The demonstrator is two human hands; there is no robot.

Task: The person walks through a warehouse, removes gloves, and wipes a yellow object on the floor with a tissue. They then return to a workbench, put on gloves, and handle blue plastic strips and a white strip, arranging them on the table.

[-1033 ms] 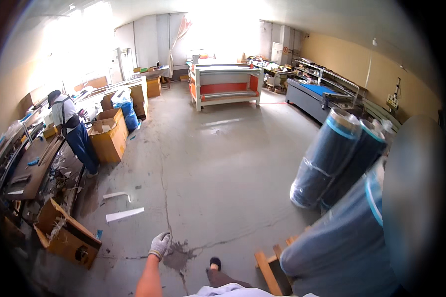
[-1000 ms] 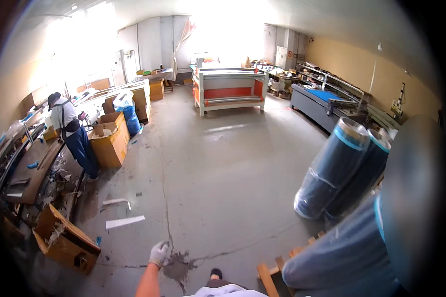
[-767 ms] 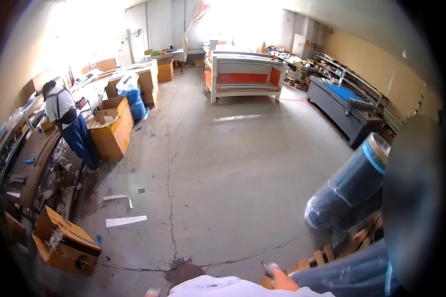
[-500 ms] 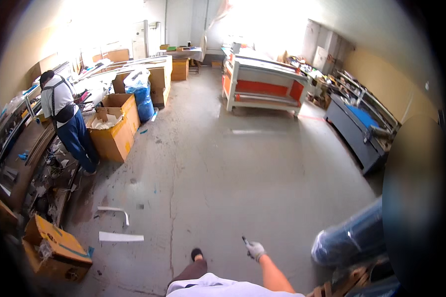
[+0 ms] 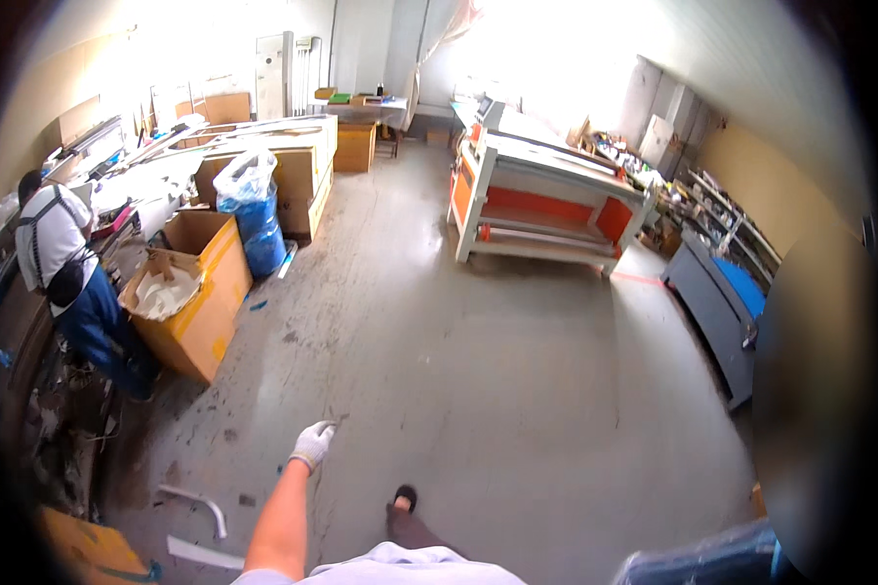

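While I look down from the head view, my left hand swings out in front of me in a white glove, its fingers loosely curled around nothing that I can make out; whether it grips anything small I cannot tell. My right hand is out of the picture. A dark shoe steps forward on the grey concrete floor, just right of that hand. Nearest the hand, toward the floor's lower left corner, lie a bent white strip and a flat white strip, both apart from the hand. Farther along the left edge stand open cardboard boxes with a blue bag behind them. Another person in a white top and blue apron stands at the left edge beside the boxes. Near the far side sits a white and orange machine, and a grey cabinet lines the right edge.
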